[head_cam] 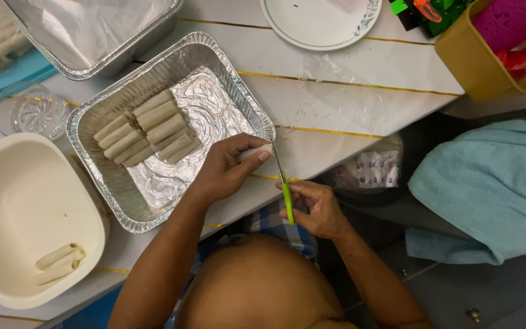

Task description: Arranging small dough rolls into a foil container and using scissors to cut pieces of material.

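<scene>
place: home kitchen; signs: foil tray (238, 97) of rolls (147, 128); plate (312, 27); cream tub (7, 201); towel (494, 183) beside the table (348, 67)

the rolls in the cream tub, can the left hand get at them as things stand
Probably not right away: the left hand is closed on a roll at the scissors. Once freed, the way looks open, since the two rolls lie uncovered in the open cream tub on that side.

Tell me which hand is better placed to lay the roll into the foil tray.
Likely the left hand: it holds the roll right beside the rim of the foil tray. The right hand grips the green-handled scissors and sits farther off.
</scene>
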